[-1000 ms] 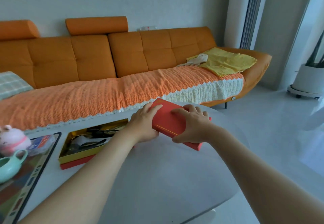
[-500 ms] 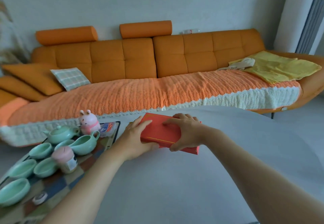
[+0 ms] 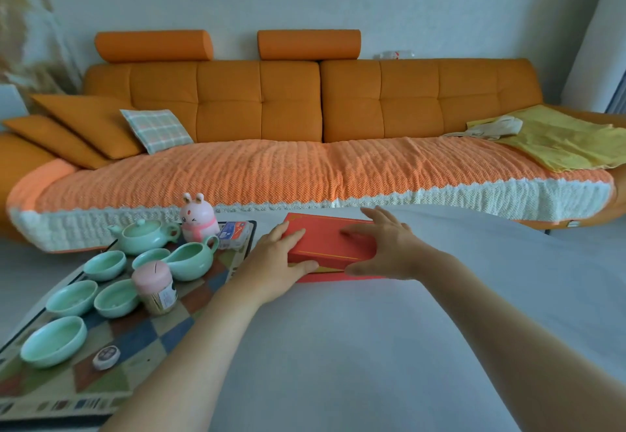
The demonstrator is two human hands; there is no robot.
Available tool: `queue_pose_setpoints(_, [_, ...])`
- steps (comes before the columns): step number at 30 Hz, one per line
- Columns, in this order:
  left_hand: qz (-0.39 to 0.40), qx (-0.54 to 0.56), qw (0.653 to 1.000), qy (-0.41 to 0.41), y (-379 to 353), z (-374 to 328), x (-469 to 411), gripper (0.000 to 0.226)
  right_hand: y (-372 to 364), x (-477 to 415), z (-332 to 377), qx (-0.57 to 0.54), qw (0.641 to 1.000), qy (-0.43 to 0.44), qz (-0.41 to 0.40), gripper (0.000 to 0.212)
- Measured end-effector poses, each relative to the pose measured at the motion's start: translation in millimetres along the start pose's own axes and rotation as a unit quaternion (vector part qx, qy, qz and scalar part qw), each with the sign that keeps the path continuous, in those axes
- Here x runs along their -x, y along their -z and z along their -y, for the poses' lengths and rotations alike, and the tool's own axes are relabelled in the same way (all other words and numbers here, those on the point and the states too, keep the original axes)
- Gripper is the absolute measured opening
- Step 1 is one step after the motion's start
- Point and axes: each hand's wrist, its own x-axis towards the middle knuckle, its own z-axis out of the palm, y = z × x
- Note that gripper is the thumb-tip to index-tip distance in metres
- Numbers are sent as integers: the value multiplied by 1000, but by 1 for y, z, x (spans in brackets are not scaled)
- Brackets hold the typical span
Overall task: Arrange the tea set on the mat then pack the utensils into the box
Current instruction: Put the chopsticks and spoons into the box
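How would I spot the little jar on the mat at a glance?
Look at the checkered mat on the left of the table, crowded with pale green cups. Among them stands the jar. It alone is upright and narrow, with a pink lid; its neighbours are low and green.

white table point(image 3: 338, 347), checkered mat point(image 3: 135, 340), red box point(image 3: 330, 245)

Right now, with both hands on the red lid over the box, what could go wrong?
The red lid is not fully down: a gold strip of the box base shows under its near edge, so it may seat crooked or jam. The left hand has its thumb along that edge and might get pinched. That forearm passes close to the green pitcher and pink-lidded jar on the mat; pulling back could knock them.
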Motion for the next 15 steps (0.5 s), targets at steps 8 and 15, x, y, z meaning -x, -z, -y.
queue_pose_setpoints(8, [-19, 17, 1000, -3, -1, -4, 7, 68, -11, 4, -21, -137, 983, -117, -16, 99])
queue_pose_setpoints(15, [-24, 32, 999, 10, -1, 10, 11, 62, -20, -2, -12, -150, 985, -88, -14, 91])
